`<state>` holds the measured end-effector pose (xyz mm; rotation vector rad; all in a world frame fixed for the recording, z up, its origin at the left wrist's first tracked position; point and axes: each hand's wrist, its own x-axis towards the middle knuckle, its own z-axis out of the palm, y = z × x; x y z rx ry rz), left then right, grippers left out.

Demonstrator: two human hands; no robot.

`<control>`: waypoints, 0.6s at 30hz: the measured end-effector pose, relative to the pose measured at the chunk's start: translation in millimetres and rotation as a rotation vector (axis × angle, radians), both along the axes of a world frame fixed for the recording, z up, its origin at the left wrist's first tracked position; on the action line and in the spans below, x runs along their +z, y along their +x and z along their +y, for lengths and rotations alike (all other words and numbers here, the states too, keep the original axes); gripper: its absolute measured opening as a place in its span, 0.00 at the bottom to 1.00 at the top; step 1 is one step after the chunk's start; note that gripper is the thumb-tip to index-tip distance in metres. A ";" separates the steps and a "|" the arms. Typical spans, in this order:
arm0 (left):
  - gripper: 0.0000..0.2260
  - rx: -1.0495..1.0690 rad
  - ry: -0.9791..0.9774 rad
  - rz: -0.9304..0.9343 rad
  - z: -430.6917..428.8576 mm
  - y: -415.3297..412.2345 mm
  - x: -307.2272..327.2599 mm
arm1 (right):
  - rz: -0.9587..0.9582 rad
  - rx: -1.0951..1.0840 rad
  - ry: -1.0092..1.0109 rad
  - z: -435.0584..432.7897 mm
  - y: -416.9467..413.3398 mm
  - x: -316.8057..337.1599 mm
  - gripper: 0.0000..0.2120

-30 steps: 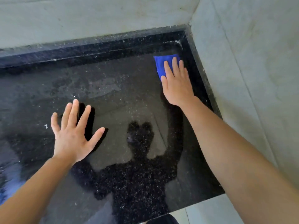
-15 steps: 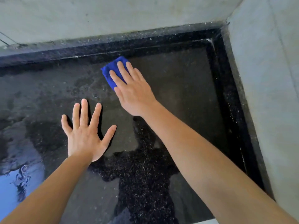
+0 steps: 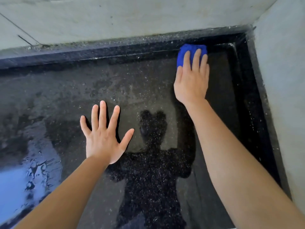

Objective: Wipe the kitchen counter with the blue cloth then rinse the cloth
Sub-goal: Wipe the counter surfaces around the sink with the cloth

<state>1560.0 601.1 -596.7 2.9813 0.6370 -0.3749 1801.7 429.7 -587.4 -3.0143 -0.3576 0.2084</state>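
Kitchen counter (image 3: 132,90): black speckled stone, glossy and streaked with damp, set in a corner. Raised edge (image 3: 99,52): same dark stone, running along the back and down the right side. Back wall (image 3: 132,17) and right wall (image 3: 283,80): pale grey-green panels, meeting at the upper right. Blue cloth (image 3: 189,49): bunched at the far right of the counter, against the back edge near the corner; its near part is covered by fingers, so its full outline cannot be made out. Right hand (image 3: 191,81): laid flat on the cloth, fingers straight and close together, pressing down. Left hand (image 3: 104,138): palm down on bare counter, well apart from the cloth, fingers spread wide. Dark reflection (image 3: 151,162) of the person: head and shoulders, no detail. Bright blue sheen (image 3: 16,187): lower left, cut off by the frame. Both forearms run out of view at the bottom.
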 end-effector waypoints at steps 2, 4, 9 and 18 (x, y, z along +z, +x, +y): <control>0.37 -0.005 0.009 0.013 0.5 1.0 -0.2 | 0.006 0.174 0.009 17.0 -31.6 1.2 0.27; 0.37 -0.005 0.020 0.025 0.1 0.5 0.3 | 0.041 0.318 0.013 28.6 -60.5 1.6 0.27; 0.38 0.003 -0.032 0.025 0.9 1.8 2.4 | 0.122 0.494 -0.017 10.9 -77.8 10.3 0.26; 0.36 -0.038 -0.103 -0.153 130.8 -76.4 20.2 | 0.059 -0.019 -0.078 65.6 -99.4 4.9 0.27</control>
